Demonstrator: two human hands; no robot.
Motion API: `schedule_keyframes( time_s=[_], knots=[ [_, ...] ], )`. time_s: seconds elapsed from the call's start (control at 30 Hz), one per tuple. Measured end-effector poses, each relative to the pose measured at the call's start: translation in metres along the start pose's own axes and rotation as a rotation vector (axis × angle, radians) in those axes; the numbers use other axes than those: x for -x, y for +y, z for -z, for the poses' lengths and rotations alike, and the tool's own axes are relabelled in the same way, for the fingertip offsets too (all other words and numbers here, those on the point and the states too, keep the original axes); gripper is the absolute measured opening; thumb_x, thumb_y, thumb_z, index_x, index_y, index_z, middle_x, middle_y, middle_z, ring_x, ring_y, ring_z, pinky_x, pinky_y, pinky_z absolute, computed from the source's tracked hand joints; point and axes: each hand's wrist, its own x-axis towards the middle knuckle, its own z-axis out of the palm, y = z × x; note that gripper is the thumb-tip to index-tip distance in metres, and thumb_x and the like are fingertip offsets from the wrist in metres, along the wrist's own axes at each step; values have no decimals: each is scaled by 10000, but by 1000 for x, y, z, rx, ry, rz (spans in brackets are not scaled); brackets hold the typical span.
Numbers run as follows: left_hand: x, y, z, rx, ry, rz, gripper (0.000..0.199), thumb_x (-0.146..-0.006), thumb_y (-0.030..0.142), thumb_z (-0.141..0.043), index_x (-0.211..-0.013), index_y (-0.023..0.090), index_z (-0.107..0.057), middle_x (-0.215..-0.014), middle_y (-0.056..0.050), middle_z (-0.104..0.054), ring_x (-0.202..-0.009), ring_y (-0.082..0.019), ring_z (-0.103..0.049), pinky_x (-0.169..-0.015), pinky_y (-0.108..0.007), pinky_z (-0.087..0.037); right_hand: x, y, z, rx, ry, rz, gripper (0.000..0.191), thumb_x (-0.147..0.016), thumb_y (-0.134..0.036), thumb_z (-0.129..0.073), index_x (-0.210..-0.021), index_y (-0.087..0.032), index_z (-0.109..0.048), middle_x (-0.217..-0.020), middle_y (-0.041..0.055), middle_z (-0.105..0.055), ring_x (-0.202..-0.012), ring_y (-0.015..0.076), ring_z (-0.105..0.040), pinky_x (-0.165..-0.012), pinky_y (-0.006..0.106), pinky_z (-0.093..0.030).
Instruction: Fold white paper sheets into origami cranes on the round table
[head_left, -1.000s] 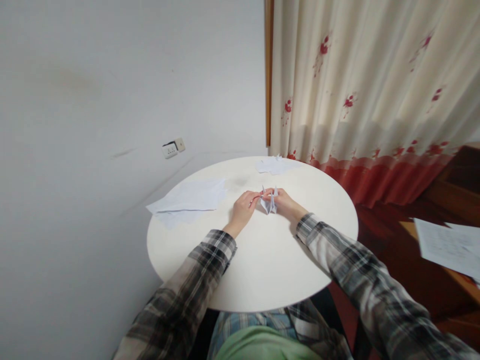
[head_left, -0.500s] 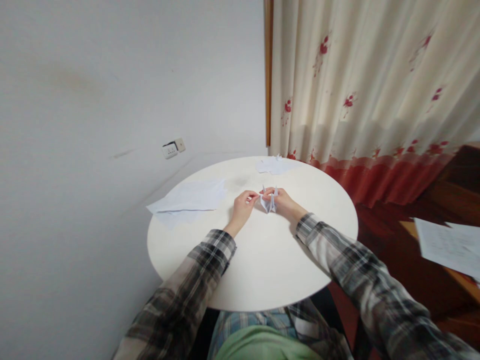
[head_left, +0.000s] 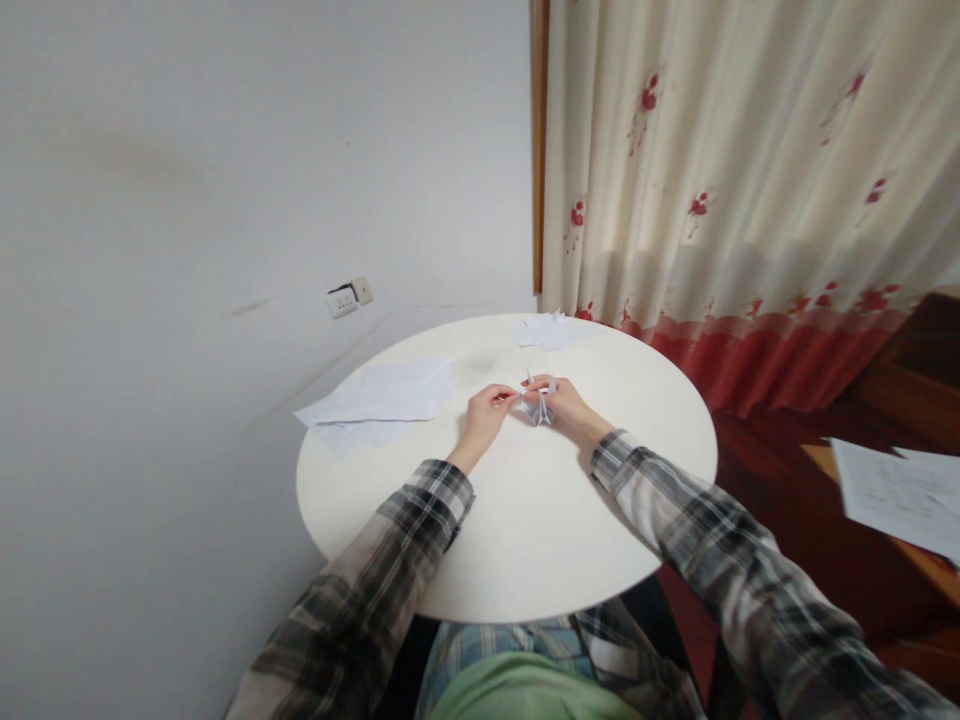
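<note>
Folded paper (head_left: pixel 537 405) sits near the middle of the round tabletop (head_left: pixel 525 540), toward its far half, propped between both my hands. Right hand (head_left: pixel 571 405) is closed on its right side, fingers pinching the pleats; left hand (head_left: pixel 486 413) is curled, thumb and forefinger nipped on a thin flap reaching out from the paper's left edge. Points of the fold stick up above my fingers; the finer creases are too small to read. Judging by look: it weighs next to nothing, thin sheet, stiffened only where layers stack. It should hold shape along the creases and flop or spring open elsewhere. Tears easily at the tips and where folds meet, so pull gently. Best hold is on the thick layered base, pads flat on both faces, not on the loose points. Dry paper is not slippery, but a light pinch can let layers slide. Left of the paper lies a loose stack of sheets (head_left: pixel 382 395); beyond it, at the tabletop's far rim, more folded scraps (head_left: pixel 547 330).
</note>
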Motion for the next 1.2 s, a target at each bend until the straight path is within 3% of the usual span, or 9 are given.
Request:
schedule_keyframes(
  time_s=[0.2, 0.53, 0.83, 1.03, 1.2],
  knots=[
    [0, 1, 0, -41, 0, -95, 110, -718, 269, -586, -707, 170, -634, -748, -35, -651, -713, -148, -590, -684, -288, -478, -1, -2, -1, -9, 22, 34, 240, -507, -312, -743, -645, -142, -644, -918, 61, -594, -681, 116, -530, -642, 283, -409],
    [-2, 3, -5, 112, -6, 92, 135, -678, 288, -611, -696, 154, -609, -705, -26, -644, -670, -139, -589, -673, -284, -484, 0, -5, -4, -21, 61, 69, 208, -514, -312, -735, -586, -147, -630, -849, 37, -567, -653, 107, -503, -605, 272, -400],
    [0, 0, -7, 168, 17, 117, 154, -655, 254, -635, -732, 154, -547, -699, -1, -588, -663, -109, -560, -654, -248, -462, -1, -3, -2, -2, 69, 70, 191, -532, -306, -718, -618, -154, -640, -889, 43, -565, -711, 124, -510, -643, 283, -402],
    [0, -4, -9, 231, -84, 202, 202, -662, 326, -628, -717, 140, -573, -683, -15, -598, -638, -112, -549, -616, -241, -446, -2, 0, -2, -20, 47, 74, 172, -547, -293, -715, -629, -156, -652, -894, 43, -567, -731, 129, -517, -675, 297, -404],
    [1, -5, -8, 257, -60, 218, 206, -654, 336, -630, -695, 137, -599, -663, -17, -609, -633, -117, -545, -607, -242, -434, -2, 2, -2, -21, 54, 67, 159, -540, -276, -725, -622, -156, -661, -899, 48, -566, -725, 127, -523, -675, 295, -407]
  ],
)
